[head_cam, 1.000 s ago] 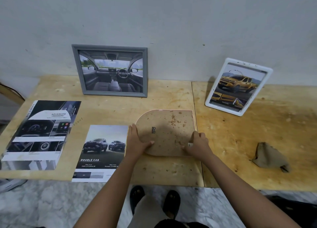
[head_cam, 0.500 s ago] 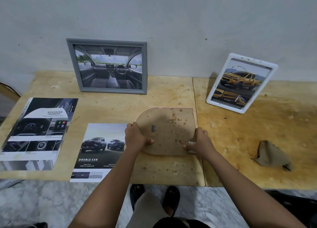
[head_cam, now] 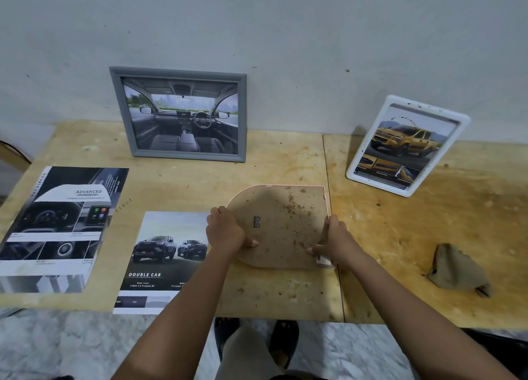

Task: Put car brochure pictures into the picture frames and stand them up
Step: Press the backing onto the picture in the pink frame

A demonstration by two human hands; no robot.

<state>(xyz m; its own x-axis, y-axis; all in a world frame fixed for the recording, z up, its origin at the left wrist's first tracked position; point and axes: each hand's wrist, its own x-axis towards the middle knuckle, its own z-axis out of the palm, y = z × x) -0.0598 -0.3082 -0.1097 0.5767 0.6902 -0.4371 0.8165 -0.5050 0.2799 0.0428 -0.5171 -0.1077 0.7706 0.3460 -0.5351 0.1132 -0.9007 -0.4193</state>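
An arch-shaped picture frame lies face down at the table's middle, its stained brown backing up. My left hand grips its rounded left edge, thumb on the backing. My right hand grips its lower right corner, fingers curled on the edge. A loose "DOUBLE CAB" brochure picture lies flat just left of the frame, partly under my left arm. A grey frame with a car-interior picture stands against the wall. A white frame with a yellow pickup picture leans at the back right.
A car brochure lies flat at the table's left. A crumpled brown cloth sits at the right. The wooden table has a seam just right of the arch frame. The wall stands close behind. My feet show below the front edge.
Both hands have kept their hold on the arch frame. My fingers have curled more round its edges; the frame has barely shifted.
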